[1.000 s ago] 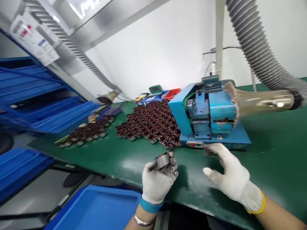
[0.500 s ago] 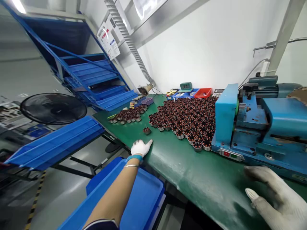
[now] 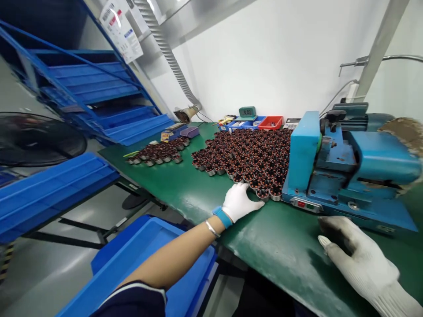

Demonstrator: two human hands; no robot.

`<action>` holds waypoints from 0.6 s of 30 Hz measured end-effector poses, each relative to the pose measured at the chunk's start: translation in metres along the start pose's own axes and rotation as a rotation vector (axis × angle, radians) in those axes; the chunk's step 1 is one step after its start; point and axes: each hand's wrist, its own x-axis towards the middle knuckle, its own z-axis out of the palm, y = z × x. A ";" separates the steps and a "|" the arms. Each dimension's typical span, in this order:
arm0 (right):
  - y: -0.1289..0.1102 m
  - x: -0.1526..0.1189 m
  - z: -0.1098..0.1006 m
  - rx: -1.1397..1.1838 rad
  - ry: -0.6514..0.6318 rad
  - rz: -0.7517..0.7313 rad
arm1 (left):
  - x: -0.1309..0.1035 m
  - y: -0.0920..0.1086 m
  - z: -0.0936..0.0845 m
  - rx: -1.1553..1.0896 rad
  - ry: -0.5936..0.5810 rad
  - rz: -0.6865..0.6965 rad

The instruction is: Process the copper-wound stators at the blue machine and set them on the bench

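My left hand [image 3: 240,203], in a white glove, is at the front edge of a large cluster of copper-wound motor stators [image 3: 244,152]. Its thumb and fingers are apart, with the thumb tip close to a front stator [image 3: 263,194]; whether it touches is unclear. I see nothing held between them. My right hand [image 3: 355,253], gloved with darkened fingertips, hovers over the green table [image 3: 280,246] in front of the blue machine [image 3: 304,149]. Its fingers are curved, with a gap to the thumb and nothing visible inside.
A smaller stator group [image 3: 158,154] lies at the table's left. Behind the cluster are a red bin [image 3: 271,123], blue bins and a clock [image 3: 247,112]. A blue tray [image 3: 158,246] sits below the table edge. A fan [image 3: 39,138] and blue rack [image 3: 95,88] stand left.
My left hand has moved right along the table to the cluster's front. The single stator that lay apart no longer shows there. My view has turned slightly right; my right hand is nearly unchanged.
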 end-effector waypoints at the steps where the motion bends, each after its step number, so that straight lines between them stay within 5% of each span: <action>1: 0.000 0.001 -0.002 0.009 0.000 -0.010 | 0.001 0.004 -0.002 -0.008 -0.006 -0.009; 10: -0.007 -0.001 -0.006 -0.014 -0.103 -0.015 | -0.008 0.028 0.012 -0.266 0.030 -0.123; 15: -0.019 -0.003 -0.006 -0.129 -0.229 0.027 | -0.030 0.030 0.011 -0.331 -0.048 -0.011; 18: -0.024 -0.004 -0.002 -0.212 -0.300 -0.083 | -0.047 0.046 0.011 -0.350 -0.112 0.140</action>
